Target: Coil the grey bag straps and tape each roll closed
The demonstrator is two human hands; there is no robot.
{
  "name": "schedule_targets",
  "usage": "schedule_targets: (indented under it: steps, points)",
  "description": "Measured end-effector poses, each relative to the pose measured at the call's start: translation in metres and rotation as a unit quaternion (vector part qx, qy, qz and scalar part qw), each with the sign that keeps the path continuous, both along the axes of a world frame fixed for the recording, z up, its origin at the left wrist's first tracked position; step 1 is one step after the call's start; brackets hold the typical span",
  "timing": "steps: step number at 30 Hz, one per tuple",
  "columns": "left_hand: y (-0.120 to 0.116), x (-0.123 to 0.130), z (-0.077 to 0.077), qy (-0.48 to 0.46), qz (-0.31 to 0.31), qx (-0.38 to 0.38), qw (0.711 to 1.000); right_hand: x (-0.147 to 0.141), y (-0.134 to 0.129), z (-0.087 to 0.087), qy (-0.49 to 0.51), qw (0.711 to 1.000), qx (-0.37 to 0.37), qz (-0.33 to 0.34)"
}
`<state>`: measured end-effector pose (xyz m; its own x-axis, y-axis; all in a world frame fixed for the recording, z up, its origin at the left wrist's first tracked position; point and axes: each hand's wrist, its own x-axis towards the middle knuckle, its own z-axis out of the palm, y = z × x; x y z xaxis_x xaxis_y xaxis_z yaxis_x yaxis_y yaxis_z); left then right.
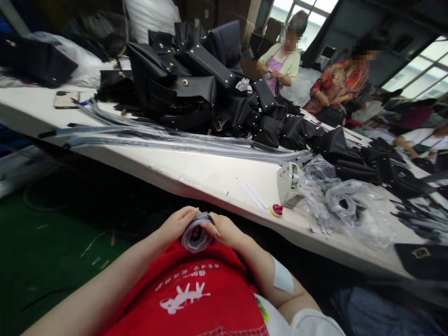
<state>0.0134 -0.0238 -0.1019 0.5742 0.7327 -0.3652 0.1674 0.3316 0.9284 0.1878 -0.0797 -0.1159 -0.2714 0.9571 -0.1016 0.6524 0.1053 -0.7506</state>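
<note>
Head view: on the white table (196, 170), black handbags (206, 65) are sitting heaped, plastic-sleeved straps (175, 145) are lying uncoiled, and before the red apron (217, 298) left hand (180, 224) and right hand (227, 229) are gripping one plastic-wrapped coil (196, 245), seemingly nearly wound.

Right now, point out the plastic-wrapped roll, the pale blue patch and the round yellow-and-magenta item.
Plastic-wrapped roll (196, 246), head view: lower rim of the coil.
Pale blue patch (282, 275), head view: its middle.
Round yellow-and-magenta item (277, 209), head view: magenta centre.
</note>
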Motion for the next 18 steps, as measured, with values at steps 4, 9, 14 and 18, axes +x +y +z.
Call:
schedule_targets:
  steps: [4,9,14,18]
  points:
    - [-0.01,0.005,-0.018,0.038,-0.051,0.118,0.991,0.011,-0.004,-0.001,-0.04,0.996,-0.072,0.033]
    - [-0.023,0.007,-0.038,0.08,-0.074,0.083,0.991,0.063,0.001,-0.002,0.074,0.992,-0.102,-0.003]
    - [-0.022,0.01,-0.032,0.053,-0.065,0.048,0.995,0.125,0.023,-0.013,-0.226,0.909,0.067,-0.344]
    - [-0.022,0.012,-0.033,0.046,-0.049,0.009,0.998,0.139,0.031,-0.026,-0.374,0.867,0.069,-0.322]
